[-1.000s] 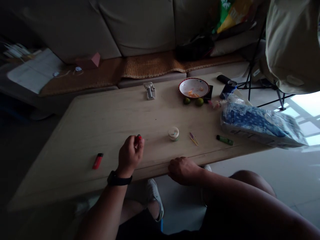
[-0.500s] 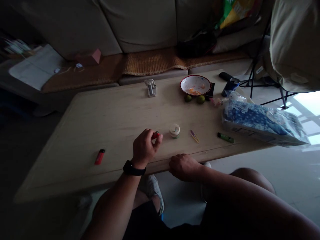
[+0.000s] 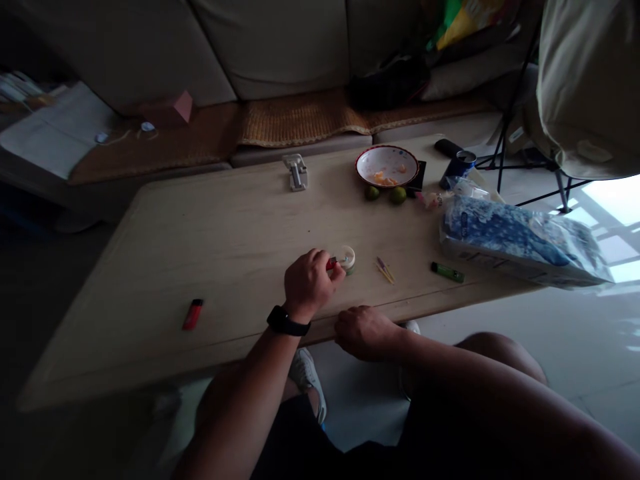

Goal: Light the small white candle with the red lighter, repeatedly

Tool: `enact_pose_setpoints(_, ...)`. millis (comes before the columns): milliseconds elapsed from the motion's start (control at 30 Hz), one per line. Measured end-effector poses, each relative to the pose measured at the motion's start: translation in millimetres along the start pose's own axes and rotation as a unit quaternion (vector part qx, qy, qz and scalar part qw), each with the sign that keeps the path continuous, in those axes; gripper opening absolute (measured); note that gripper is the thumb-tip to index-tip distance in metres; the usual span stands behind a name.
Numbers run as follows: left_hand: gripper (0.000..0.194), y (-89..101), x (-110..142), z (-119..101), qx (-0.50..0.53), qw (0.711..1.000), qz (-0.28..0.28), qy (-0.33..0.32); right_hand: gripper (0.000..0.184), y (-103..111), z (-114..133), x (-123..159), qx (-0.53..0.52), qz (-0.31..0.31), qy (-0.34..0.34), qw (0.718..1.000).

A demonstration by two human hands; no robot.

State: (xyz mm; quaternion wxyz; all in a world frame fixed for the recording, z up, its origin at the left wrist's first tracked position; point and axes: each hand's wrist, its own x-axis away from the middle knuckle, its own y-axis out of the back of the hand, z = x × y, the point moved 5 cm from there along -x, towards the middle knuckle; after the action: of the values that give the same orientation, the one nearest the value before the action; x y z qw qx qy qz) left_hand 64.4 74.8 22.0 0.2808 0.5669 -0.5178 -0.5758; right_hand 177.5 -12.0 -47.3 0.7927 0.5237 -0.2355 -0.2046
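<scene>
Centrally, a pale wooden desk [image 3: 200, 233] stretches below an upper-frame grey-beige cushioned sofa [image 3: 285, 53]; left fingers [image 3: 338, 273] pinch a small red lighter [image 3: 331, 263], right fingers [image 3: 345, 323] curl, contents unclear.

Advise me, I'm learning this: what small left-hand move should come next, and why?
Probably ease the left hand slightly rightward, bringing the red item over the small jar's middle: the hand holds that item at the jar's left side, though whether item and jar touch is unclear.

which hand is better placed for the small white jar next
Probably the left hand: it holds a red lighter close to the jar, while the right hand rests at the near table edge.
</scene>
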Motion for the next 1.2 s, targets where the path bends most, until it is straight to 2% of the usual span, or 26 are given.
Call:
enact_pose_setpoints(433,0.015,-4.3,-0.1,-5.6,-0.013,1.000,0.006,-0.017,0.030,-2.6,-0.6,-0.4,0.000,-0.017,0.015,1.000)
enact_pose_setpoints(633,0.014,-6.8,-0.5,-6.4,-0.025,0.999,0.018,-0.013,0.029,-5.6,-1.5,0.0,0.008,-0.049,0.021,0.999)
enact_pose_setpoints(767,0.016,-5.7,0.8,-3.9,-0.011,1.000,0.013,-0.007,0.031,-5.4,-2.3,-0.1,0.008,-0.049,0.022,0.999)
enact_pose_setpoints(900,0.026,5.2,6.8,7.2,0.024,1.000,-0.019,-0.005,0.028,-2.2,-2.0,-0.5,0.000,-0.032,0.019,0.999)
enact_pose_setpoints(967,0.025,13.1,11.1,15.8,0.046,0.998,-0.036,-0.009,0.027,-0.6,-1.6,-0.7,-0.001,-0.022,0.016,1.000)
enact_pose_setpoints(1200,0.024,35.3,24.0,59.7,0.097,0.989,-0.080,0.075,0.029,1.2,-1.6,0.2,-0.008,-0.011,0.009,1.000)
